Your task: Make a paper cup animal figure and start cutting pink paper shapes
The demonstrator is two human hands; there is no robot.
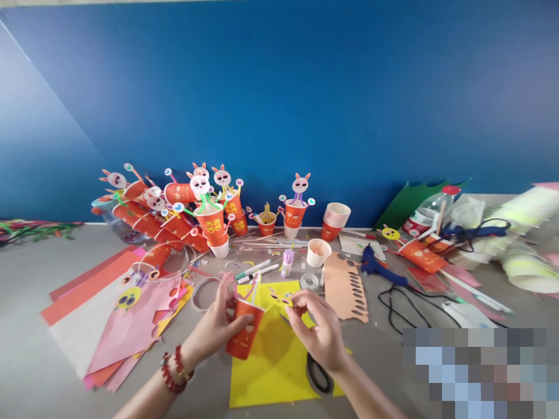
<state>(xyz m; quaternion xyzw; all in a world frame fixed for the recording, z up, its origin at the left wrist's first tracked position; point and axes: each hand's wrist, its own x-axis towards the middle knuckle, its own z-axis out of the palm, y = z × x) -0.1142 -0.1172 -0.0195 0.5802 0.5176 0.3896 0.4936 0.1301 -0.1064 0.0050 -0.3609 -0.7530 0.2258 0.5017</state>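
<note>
Left hand (227,314): closed around red tapered paper cup (243,331), tilted over left edge of yellow paper sheet (271,381) on grey counter (205,396).
Right hand (321,326): pinching small yellow paper cutout (280,299) with dark eye marks, near cup.
Black-handled scissors (311,373): beneath right hand.

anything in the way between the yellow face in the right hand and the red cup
Nothing visible: the right hand holds the yellow face beside the red cup in the left hand. The straws stick up from the cup's mouth, but none visibly blocks the gap.
</note>
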